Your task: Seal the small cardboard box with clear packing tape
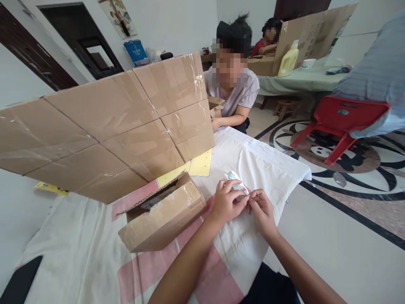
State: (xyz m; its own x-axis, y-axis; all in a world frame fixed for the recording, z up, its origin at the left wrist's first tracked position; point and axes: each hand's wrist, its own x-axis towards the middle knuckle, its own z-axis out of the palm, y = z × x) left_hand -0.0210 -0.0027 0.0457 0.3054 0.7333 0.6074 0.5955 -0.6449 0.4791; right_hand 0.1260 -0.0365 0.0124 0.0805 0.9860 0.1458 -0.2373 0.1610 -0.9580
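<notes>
My left hand [226, 200] and my right hand [261, 209] meet over the white cloth [253, 164] on the table's near edge. Both are closed in a pinch on a small clear plastic packet [236, 181] with something white inside. The fingertips of the two hands touch each other at the packet. An open cardboard box [163, 215] lies just left of my left hand, tilted, with its flap up.
A large taped cardboard screen [107, 122] stands across the table to the left. A person sits behind it at the far end. A red plastic chair [341, 122] stands on the patterned floor at right. A black phone [19, 280] lies at the bottom left.
</notes>
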